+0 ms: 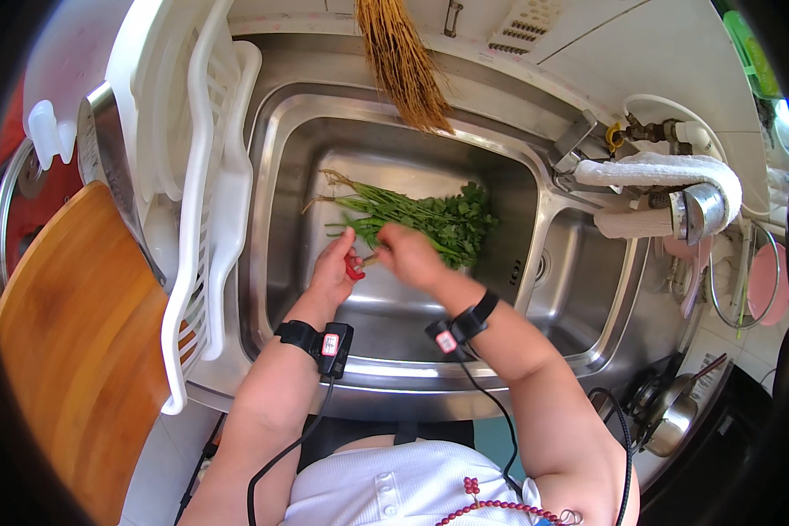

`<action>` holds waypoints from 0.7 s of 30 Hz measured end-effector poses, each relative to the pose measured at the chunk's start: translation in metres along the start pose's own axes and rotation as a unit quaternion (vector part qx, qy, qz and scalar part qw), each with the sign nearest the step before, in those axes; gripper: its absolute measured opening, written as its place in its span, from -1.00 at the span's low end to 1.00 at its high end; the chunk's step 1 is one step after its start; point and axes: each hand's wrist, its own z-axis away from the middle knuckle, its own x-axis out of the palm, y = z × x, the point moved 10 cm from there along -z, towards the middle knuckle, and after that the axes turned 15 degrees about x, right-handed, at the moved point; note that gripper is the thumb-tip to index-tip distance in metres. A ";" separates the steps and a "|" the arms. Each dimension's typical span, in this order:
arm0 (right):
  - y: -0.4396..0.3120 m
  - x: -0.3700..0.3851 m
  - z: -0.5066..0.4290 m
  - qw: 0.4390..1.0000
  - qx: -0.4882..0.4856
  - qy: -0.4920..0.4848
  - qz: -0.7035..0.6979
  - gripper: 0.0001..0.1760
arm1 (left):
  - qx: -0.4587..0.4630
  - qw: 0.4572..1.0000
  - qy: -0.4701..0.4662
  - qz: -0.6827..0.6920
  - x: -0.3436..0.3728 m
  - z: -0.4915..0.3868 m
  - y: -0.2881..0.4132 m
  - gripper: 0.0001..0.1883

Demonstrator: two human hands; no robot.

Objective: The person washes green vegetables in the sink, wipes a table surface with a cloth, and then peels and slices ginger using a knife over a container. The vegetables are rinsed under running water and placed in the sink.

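A bunch of leafy green herbs with long stems and pale roots lies in the stainless-steel sink basin, roots to the left and leaves to the right. Below its stems, my left hand is closed on a small red object, mostly hidden by the fingers. My right hand is just to the right, over the lower edge of the greens, its fingers curled and blurred. A thin brownish piece shows between the two hands; which hand holds it cannot be told.
A white plastic dish rack and a round wooden board stand at left. A twig brush hangs over the back rim. The cloth-wrapped faucet is beside the smaller basin. A metal pan sits at lower right.
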 end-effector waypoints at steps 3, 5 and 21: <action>0.007 0.025 0.010 1.000 0.005 0.007 0.002 -0.83 | 0.013 0.998 0.039 -0.042 -0.011 0.002 -0.004 -0.83; 0.029 0.031 0.002 0.996 0.036 0.052 0.070 -0.83 | 0.021 0.980 0.128 -0.148 -0.042 0.006 0.005 -0.87; 0.045 0.059 -0.029 0.922 -0.091 0.110 0.361 -0.83 | -0.024 0.989 0.047 -0.136 -0.042 0.008 -0.002 -0.92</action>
